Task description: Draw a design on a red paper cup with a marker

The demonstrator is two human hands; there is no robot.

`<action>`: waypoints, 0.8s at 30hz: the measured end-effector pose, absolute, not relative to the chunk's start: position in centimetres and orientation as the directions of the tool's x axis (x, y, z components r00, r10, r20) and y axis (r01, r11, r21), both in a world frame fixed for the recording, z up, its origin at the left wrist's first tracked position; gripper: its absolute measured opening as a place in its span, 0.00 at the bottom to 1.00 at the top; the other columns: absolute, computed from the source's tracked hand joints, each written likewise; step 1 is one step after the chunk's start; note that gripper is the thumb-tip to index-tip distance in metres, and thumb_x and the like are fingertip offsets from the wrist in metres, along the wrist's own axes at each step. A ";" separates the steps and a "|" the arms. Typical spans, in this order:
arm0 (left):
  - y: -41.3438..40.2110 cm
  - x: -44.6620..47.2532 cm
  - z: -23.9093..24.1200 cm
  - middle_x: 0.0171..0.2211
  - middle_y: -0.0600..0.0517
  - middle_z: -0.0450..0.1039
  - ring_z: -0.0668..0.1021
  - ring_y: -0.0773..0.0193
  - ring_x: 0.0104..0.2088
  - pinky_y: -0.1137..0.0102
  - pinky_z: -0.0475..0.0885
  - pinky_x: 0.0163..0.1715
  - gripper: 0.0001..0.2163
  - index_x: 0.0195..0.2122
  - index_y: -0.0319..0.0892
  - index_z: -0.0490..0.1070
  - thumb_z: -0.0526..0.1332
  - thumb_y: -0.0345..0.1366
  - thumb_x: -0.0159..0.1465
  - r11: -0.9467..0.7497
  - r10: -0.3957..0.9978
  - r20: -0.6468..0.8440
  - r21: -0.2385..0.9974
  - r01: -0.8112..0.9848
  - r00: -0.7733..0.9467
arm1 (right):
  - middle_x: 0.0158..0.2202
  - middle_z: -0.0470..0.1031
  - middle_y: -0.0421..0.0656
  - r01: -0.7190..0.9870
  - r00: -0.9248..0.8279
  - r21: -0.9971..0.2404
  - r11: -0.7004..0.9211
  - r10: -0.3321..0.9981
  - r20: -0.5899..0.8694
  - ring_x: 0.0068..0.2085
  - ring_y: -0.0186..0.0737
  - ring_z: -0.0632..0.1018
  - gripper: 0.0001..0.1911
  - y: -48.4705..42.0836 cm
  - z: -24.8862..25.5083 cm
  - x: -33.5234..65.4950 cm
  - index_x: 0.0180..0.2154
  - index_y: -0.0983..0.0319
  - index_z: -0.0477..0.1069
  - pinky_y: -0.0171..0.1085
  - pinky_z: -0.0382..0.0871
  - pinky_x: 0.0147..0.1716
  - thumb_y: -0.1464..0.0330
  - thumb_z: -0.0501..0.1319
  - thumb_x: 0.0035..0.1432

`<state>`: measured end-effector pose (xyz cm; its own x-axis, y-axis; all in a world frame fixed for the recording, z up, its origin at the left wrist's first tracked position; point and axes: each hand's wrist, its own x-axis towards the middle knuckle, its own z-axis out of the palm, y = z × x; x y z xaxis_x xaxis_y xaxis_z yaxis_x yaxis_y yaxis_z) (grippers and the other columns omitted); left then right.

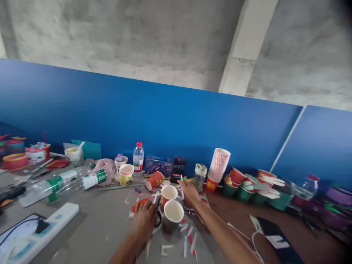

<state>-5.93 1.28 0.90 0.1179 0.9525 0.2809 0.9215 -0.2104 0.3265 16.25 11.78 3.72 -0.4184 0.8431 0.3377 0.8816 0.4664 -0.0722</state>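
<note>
My left hand [145, 219] rests on the grey table with its fingers curled round a pair of scissors [157, 211], whose dark loop shows by my palm. Right beside it stand two open paper cups [173, 212], one just behind the other [168, 193]. My right hand [189, 193] reaches past the cups, fingers stretched flat over the table, close to a small pen-like stick [182, 183]. Red and white paper scraps [189, 240] lie around both hands.
A tall stack of red cups [218, 167] and several loose cups [247, 185] line the blue partition [165, 117]. Plastic bottles [68, 181] lie at left, a water bottle [138, 157] stands upright, a power strip [41, 229] sits near left.
</note>
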 end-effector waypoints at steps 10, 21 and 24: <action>1.1 -5.7 1.3 0.47 0.47 0.70 0.70 0.54 0.49 0.54 0.50 0.56 0.15 0.48 0.45 0.68 0.52 0.36 0.60 -0.173 0.959 0.269 0.318 0.932 0.087 | 0.44 0.72 0.49 0.904 -0.422 0.012 0.426 0.889 0.180 0.48 0.45 0.70 0.21 13.2 2.0 16.1 0.48 0.61 0.65 0.39 0.56 0.46 0.76 0.55 0.50; 1.3 -5.8 0.9 0.46 0.45 0.70 0.69 0.53 0.49 0.54 0.53 0.54 0.15 0.46 0.45 0.70 0.54 0.36 0.59 -0.193 0.949 0.303 0.337 0.921 0.088 | 0.36 0.75 0.47 0.918 -0.397 0.072 0.390 0.899 0.185 0.45 0.47 0.69 0.17 13.3 3.2 15.1 0.39 0.60 0.70 0.42 0.54 0.44 0.78 0.55 0.46; 1.4 -5.9 0.7 0.46 0.46 0.70 0.69 0.54 0.49 0.55 0.54 0.54 0.14 0.45 0.46 0.70 0.54 0.36 0.59 -0.202 0.939 0.334 0.347 0.916 0.081 | 0.38 0.75 0.48 0.918 -0.396 0.072 0.390 0.893 0.214 0.45 0.48 0.69 0.16 13.0 3.6 15.0 0.38 0.60 0.70 0.42 0.55 0.43 0.77 0.56 0.46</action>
